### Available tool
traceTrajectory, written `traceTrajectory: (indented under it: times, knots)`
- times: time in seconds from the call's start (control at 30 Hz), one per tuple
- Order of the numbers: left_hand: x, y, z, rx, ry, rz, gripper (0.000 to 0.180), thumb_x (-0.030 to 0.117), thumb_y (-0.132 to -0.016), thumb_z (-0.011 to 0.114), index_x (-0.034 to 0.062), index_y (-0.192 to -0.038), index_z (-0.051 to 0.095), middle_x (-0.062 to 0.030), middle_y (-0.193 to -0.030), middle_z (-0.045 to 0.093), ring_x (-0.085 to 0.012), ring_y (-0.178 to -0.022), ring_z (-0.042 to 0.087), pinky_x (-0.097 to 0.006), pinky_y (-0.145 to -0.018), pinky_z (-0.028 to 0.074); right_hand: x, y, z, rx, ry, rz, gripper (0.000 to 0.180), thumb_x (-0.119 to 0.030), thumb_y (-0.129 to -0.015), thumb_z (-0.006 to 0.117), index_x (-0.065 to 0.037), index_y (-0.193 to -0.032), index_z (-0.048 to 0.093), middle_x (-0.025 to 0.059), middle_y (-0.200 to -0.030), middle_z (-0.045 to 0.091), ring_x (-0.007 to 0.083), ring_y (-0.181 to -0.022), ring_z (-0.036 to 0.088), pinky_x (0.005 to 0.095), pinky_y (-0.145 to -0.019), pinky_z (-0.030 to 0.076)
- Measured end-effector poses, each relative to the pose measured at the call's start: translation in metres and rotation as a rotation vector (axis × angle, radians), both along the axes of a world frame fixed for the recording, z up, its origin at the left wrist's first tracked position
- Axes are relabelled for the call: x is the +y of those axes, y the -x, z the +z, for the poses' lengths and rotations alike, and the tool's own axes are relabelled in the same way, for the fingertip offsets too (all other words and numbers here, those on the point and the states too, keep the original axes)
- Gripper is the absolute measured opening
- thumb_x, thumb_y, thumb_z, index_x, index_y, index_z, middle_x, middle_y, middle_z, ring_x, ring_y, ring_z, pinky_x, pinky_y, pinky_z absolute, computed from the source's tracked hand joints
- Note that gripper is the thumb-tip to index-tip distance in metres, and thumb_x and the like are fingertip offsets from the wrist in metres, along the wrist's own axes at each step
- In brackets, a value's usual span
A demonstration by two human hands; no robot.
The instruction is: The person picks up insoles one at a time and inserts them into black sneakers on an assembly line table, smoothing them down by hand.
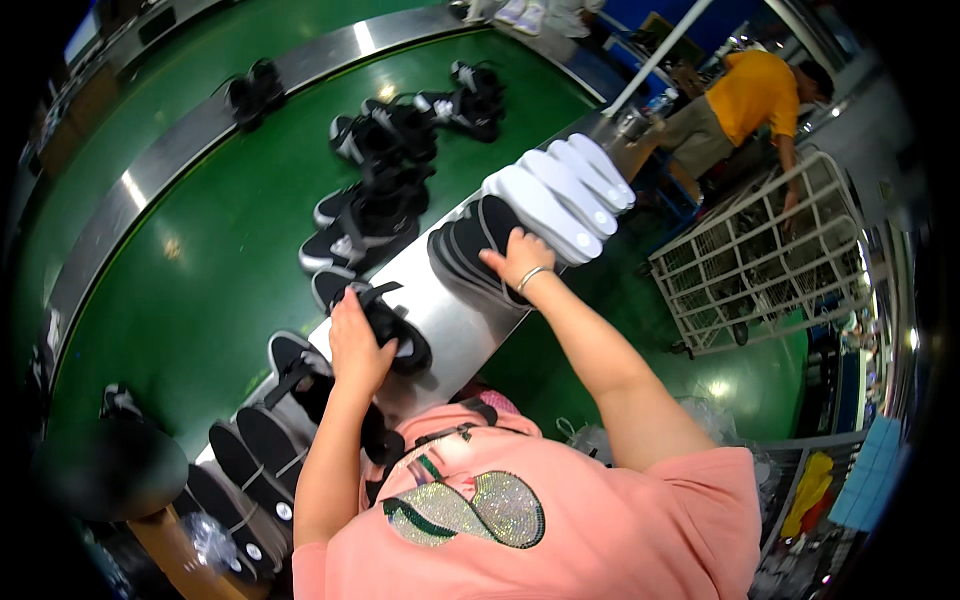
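Black sandal (395, 330) under left hand (357, 345)

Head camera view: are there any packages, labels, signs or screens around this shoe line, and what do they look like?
No signs, screens or boxes that can be told.
Sole labels: small round pale marks on the dark soles stacked at lower left.
Clear plastic bag: crumpled, shiny, beside those soles at lower left.
White wire cart: open grid crate at right, no label visible.
Left hand holds a black shoe upper; right hand rests on dark soles.
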State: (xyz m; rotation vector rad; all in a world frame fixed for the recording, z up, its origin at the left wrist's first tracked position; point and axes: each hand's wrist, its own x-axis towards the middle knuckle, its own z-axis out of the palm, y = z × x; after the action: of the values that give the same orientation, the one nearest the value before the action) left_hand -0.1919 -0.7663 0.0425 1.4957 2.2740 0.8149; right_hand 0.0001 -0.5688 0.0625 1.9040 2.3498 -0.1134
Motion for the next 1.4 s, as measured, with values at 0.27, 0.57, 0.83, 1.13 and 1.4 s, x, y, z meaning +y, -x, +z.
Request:
traceTrajectory:
  times: [0.27, 0.57, 0.83, 1.13, 1.4]
  knots:
    - [-0.009, 0.014, 0.005, -0.008, -0.03, 0.122, 0.033, 0.013, -0.064, 0.062, 0.0018, -0.092, 0.05, -0.0159, -0.089, 0.054, -0.0339, -0.087, 0.051, -0.04, -0.076, 0.041, 0.007, 0.011, 0.001, 0.255, -0.05, -0.069, 0.053, -0.037, -0.06, 0.07, -0.007, -0.097, 0.049, 0.0166, -0.098, 0.05, 0.032, -0.101, 0.047, 0.0417, -0.085, 0.039]
    - [0.001, 0.011, -0.005, -0.279, -0.177, 0.243, 0.031, 0.019, -0.073, 0.063, 0.0048, -0.096, 0.048, -0.019, -0.079, 0.06, -0.0374, -0.076, 0.057, -0.04, -0.065, 0.044, -0.062, 0.012, 0.094, 0.858, 1.189, 0.145, 0.018, -0.022, -0.076, 0.058, -0.005, -0.07, 0.058, 0.0008, -0.062, 0.053, 0.008, -0.053, 0.051, 0.0212, -0.048, 0.041]
    - [0.001, 0.03, -0.036, -0.69, -0.076, 0.149, 0.024, 0.017, -0.077, 0.055, -0.0017, -0.092, 0.056, -0.0128, -0.077, 0.061, -0.0214, -0.072, 0.057, -0.03, -0.067, 0.043, -0.117, 0.086, 0.042, -0.031, 0.578, 0.739, 0.024, -0.024, -0.068, 0.052, -0.003, -0.071, 0.064, 0.015, -0.074, 0.062, 0.0315, -0.071, 0.059, 0.0351, -0.067, 0.046]
    - [-0.003, 0.014, -0.02, -0.494, -0.092, 0.278, 0.022, 0.02, -0.077, 0.053, -0.0011, -0.084, 0.054, -0.0226, -0.08, 0.059, -0.0401, -0.081, 0.054, -0.045, -0.072, 0.042, -0.124, 0.062, 0.066, -0.298, 0.419, 0.865, 0.032, -0.028, -0.067, 0.058, -0.005, -0.089, 0.055, 0.0155, -0.086, 0.056, 0.0305, -0.08, 0.057, 0.0419, -0.071, 0.044]
    - [-0.004, 0.012, -0.023, -0.548, -0.114, 0.301, 0.022, 0.02, -0.077, 0.054, -0.0005, -0.083, 0.054, -0.0221, -0.077, 0.058, -0.0393, -0.078, 0.055, -0.044, -0.069, 0.042, -0.134, 0.082, 0.022, -0.157, 0.222, 1.095, 0.011, -0.011, -0.069, 0.054, -0.005, -0.073, 0.062, 0.0131, -0.076, 0.059, 0.028, -0.073, 0.06, 0.0361, -0.064, 0.049]
